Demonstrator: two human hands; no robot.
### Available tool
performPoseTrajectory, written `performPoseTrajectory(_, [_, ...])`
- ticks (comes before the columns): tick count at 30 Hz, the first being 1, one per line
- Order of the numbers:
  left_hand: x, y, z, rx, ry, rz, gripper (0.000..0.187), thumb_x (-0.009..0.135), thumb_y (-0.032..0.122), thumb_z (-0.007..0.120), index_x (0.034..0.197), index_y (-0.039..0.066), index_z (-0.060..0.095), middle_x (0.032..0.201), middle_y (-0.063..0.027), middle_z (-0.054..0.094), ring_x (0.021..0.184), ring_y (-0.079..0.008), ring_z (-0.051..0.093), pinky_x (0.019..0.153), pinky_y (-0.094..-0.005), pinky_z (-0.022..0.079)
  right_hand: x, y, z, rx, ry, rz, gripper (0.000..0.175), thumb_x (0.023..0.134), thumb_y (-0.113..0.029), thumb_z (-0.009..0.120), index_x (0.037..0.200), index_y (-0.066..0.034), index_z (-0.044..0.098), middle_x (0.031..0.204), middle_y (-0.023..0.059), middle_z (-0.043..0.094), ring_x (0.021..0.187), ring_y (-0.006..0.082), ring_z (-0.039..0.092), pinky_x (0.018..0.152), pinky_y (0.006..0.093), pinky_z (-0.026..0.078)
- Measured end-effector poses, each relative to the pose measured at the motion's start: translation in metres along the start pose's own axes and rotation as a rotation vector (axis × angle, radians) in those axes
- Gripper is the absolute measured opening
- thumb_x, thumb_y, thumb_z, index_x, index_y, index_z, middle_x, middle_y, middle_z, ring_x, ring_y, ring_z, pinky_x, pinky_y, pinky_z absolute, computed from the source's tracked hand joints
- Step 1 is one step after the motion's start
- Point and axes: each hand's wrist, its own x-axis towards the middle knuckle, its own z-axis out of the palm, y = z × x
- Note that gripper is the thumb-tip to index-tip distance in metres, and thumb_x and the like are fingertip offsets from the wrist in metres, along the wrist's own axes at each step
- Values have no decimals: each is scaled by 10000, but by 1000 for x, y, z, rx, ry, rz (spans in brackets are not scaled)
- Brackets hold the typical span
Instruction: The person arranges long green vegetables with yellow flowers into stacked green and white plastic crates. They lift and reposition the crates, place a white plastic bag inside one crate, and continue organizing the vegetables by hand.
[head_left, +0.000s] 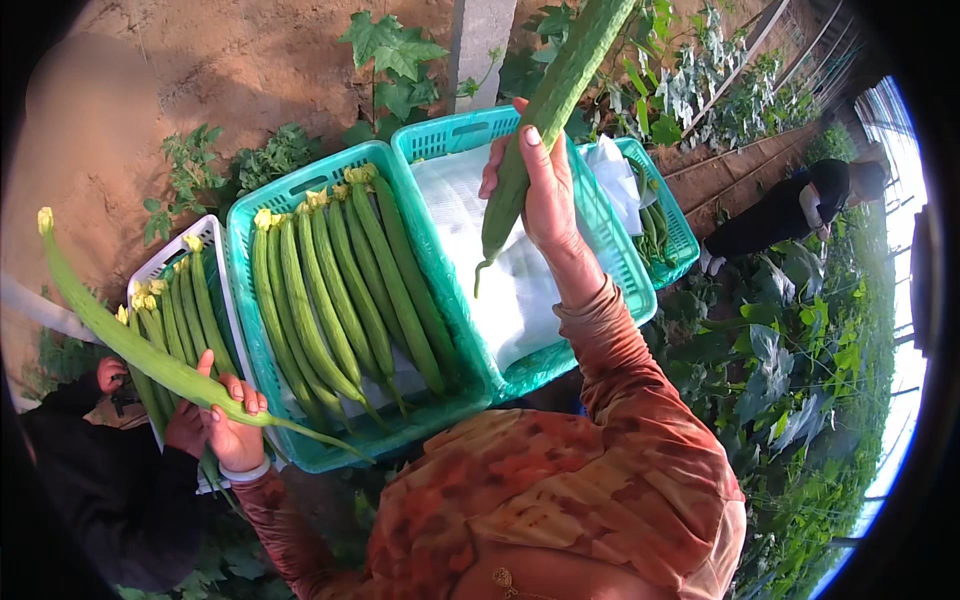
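Observation:
My left hand (238, 431) is closed around the stem end of a long, curved loofah gourd (142, 356), which reaches up to the left and has a yellow blossom at its tip. In my right hand (546, 184) is a thicker loofah gourd (574, 71), its stem end hanging down and its far end cut off by the top of the picture. Below that gourd stands a teal plastic crate (517, 382) lined with white sheeting (469, 225). A second teal crate (300, 184), left of it, holds a row of loofah gourds (322, 300) with yellow blossoms.
At the left, a white crate (225, 259) holds several slimmer gourds (180, 300). A co-worker's dark sleeve (127, 487) and hand (187, 431) are close to my left hand. A smaller teal crate (679, 225) contains green produce (652, 221). Another person (780, 202) bends among vines; a concrete post (484, 52) stands behind.

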Motion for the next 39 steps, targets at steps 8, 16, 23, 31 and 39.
performPoseTrajectory(8, [58,-76,135,-13,23,-55,361,941,96,628,1268,34,488,807,-48,540,561,-145,508,555,-318,451,-40,-47,-175,-504,315,339,367,1067,-381,533,1288,-99,456,823,48,560,565,128,571,485,293,490])
performPoseTrajectory(16, [58,-149,226,-63,-136,-353,338,874,56,674,1186,-1,558,697,-56,573,455,-165,531,439,-313,458,-106,-14,-235,-758,18,846,546,1047,-388,561,1484,-93,417,874,59,592,626,129,614,536,303,535])
performPoseTrajectory(23, [65,-190,259,-63,-151,-471,274,866,39,648,1133,9,596,694,-60,569,459,-167,535,440,-311,453,-73,67,-273,-775,29,890,494,1017,-440,572,1324,-61,497,867,82,606,622,173,641,515,348,548])
performPoseTrajectory(31, [79,-207,269,-22,-111,-479,304,838,16,674,1124,-2,572,697,-86,568,481,-206,547,486,-340,472,-48,123,-296,-928,66,885,490,994,-460,584,1244,-46,508,866,110,641,639,214,675,541,386,559])
performPoseTrajectory(39, [88,-237,276,-4,-100,-486,314,825,-19,683,1119,2,575,720,-86,574,500,-209,559,491,-345,481,-53,158,-312,-1361,89,770,667,934,-524,624,1282,18,452,950,252,720,842,417,723,802,526,549])
